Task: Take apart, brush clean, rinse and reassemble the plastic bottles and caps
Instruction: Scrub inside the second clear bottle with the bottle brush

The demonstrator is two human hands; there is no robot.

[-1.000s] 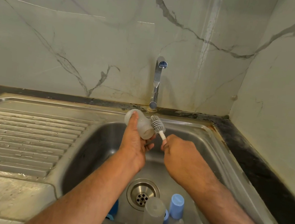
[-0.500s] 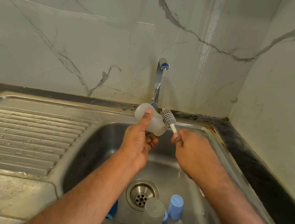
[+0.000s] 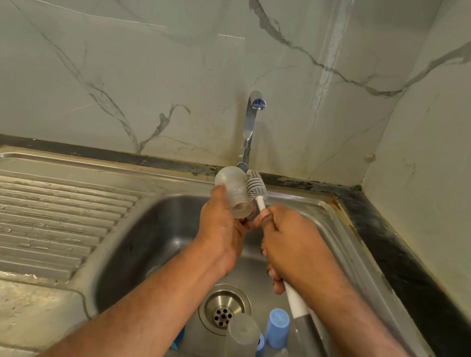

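Observation:
My left hand (image 3: 221, 225) grips a small clear plastic bottle (image 3: 234, 191) over the back of the sink, its open threaded mouth turned toward me. My right hand (image 3: 288, 244) holds the white and grey handle of a bottle brush (image 3: 255, 185). The grey bristle head lies against the bottle's right outer side, just under the tap. In the basin near the front lie a frosted clear bottle (image 3: 241, 337) and a light blue cap (image 3: 277, 327), with other blue parts partly hidden behind them and my left arm.
A chrome tap (image 3: 249, 126) rises at the back of the steel sink (image 3: 163, 228); no water runs. The round drain (image 3: 224, 309) sits mid-basin. A ribbed draining board (image 3: 33, 221) lies to the left. A dark counter strip (image 3: 412, 277) and marble walls close the right.
Both hands have risen and shifted slightly right toward the tap. The brush head has slid further along the bottle's outer side, away from its mouth. More of the brush handle shows below my right hand.

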